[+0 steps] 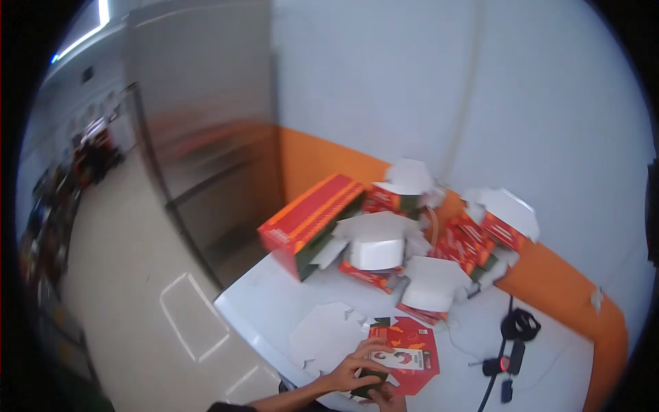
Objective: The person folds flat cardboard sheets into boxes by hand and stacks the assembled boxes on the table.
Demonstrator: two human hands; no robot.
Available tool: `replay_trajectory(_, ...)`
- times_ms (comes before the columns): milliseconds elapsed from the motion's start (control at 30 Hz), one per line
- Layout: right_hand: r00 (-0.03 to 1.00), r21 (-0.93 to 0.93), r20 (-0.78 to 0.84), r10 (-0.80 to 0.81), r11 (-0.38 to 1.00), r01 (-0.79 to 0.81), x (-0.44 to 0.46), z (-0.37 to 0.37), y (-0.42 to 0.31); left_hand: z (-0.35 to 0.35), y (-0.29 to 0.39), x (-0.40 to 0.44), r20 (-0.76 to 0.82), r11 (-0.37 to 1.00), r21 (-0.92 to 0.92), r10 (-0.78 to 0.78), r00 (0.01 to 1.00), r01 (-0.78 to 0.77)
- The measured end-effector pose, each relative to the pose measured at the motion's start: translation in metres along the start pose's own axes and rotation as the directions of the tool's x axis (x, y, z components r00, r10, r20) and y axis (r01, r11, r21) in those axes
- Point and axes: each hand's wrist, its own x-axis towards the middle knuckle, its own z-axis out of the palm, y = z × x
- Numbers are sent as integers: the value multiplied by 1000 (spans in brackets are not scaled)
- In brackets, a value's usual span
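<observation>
My left hand (355, 369) reaches in from the bottom, its fingers bent over the left part of a red printed cardboard piece (420, 338) on the white table. A white label with a red design (401, 358) shows on the card beside my fingertips. Just below, my right hand (386, 398) is at the card's lower edge, near a dark green flap (369, 382); its fingers are partly hidden. What either hand grips is not clear. To the left lies a flat white cardboard piece (322, 336) with notched edges.
Stacks of folded red and white cartons (432, 281) stand at the back of the white table (268, 302), beside a long red box (312, 216). A black cable (522, 325) and small device (495, 366) lie right. Behind are an orange-striped wall and a metal cabinet.
</observation>
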Motion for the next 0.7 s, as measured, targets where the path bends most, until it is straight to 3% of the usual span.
replay_trajectory(33, 999, -18, 37, 6, 1000, -6, 2, -3, 11, 2, 0, 1, -68, 998, -48, 33, 997, -36)
replay_trajectory(133, 1000, 247, 1, -19, 969, 19, -16, 5, -72, 24, -3, -12, -346, 993, -86, 48, 937, -82)
replay_trajectory(200, 999, 402, 17, 34, 915, -38, -22, -2, -115, 26, 25, -8, -425, 952, 288, 222, 878, -101)
replay_trajectory(300, 926, 657, -369, -82, 681, 322, -1, 13, -78, 51, -6, -56, -249, 990, -59, -139, 958, 128)
replay_trajectory(333, 940, 589, -333, -69, 764, 264, 8, 7, -57, 55, -17, -68, -150, 961, -151, -254, 955, 232)
replay_trajectory(433, 922, 760, -364, 129, 614, 214, 10, 21, -111, 76, -39, -60, -314, 894, 249, -289, 904, 372)
replay_trajectory(467, 916, 759, -385, 111, 603, 246, 16, 21, -107, 77, -23, -54, -290, 824, -121, -562, 774, 553)
replay_trajectory(567, 922, 548, -371, -112, 775, 315, 41, 22, -58, 65, -34, -71, -255, 756, -118, -650, 716, 644)
replay_trajectory(600, 859, 104, -321, -400, 886, 452, 42, 22, -51, 59, -45, -77, -231, 735, -122, -675, 701, 667)
replay_trajectory(700, 829, -432, -183, -528, 801, 415, 25, 34, -35, 46, -81, -95, -102, 665, -115, -747, 657, 738)
